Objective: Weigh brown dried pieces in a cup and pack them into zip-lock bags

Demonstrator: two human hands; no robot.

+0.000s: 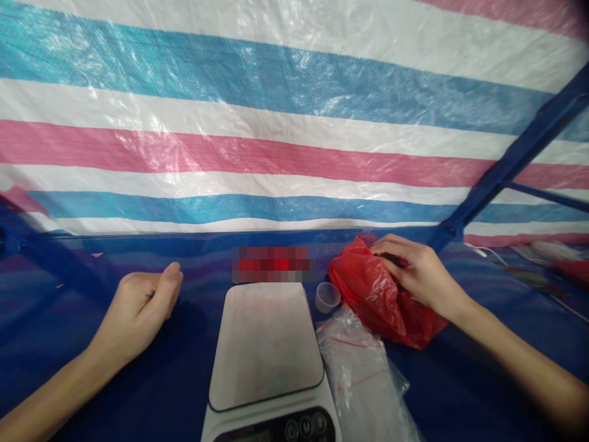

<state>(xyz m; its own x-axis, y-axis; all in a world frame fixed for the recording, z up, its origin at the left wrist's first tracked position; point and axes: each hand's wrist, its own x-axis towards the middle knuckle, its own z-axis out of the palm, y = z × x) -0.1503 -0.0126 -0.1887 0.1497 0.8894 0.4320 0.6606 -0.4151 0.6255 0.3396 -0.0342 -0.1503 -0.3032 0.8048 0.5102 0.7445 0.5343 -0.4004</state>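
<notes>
Touching the red bag [368, 285], right of the scale [267, 344], with the right hand [421, 273]; impossible to tell whether gripping plastic or something dark [393, 259] there. Curling the left hand [143, 307] into a loose fist, with the inside hidden. Losing the scale's front past the lower edge.
</notes>
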